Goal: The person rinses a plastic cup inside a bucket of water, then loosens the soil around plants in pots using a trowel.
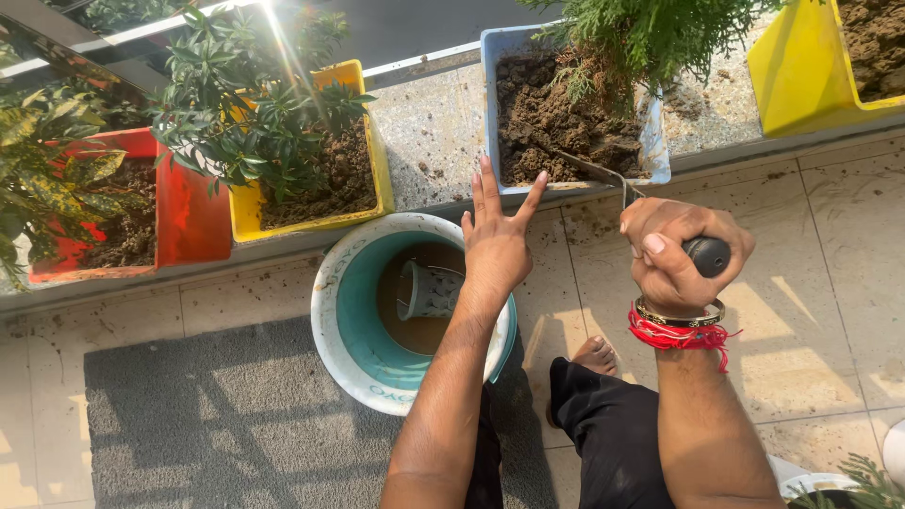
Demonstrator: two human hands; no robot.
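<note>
My right hand [674, 253] is closed around the dark handle of a garden trowel [603, 174]. Its thin metal blade reaches up and left into the soil of a blue planter [490, 113] that holds a feathery green shrub. My left hand [495, 236] is held up with spread fingers just below the blue planter's front edge, above the rim of a teal bucket [332, 311]. It holds nothing. A red thread and a bangle sit on my right wrist.
The bucket holds muddy water and a small mug [429, 290]. On the ledge stand a yellow planter [372, 141], a red planter [184, 212] and another yellow planter [792, 75]. A grey mat [207, 415] lies on the tiled floor. My bare foot [596, 356] rests beside the bucket.
</note>
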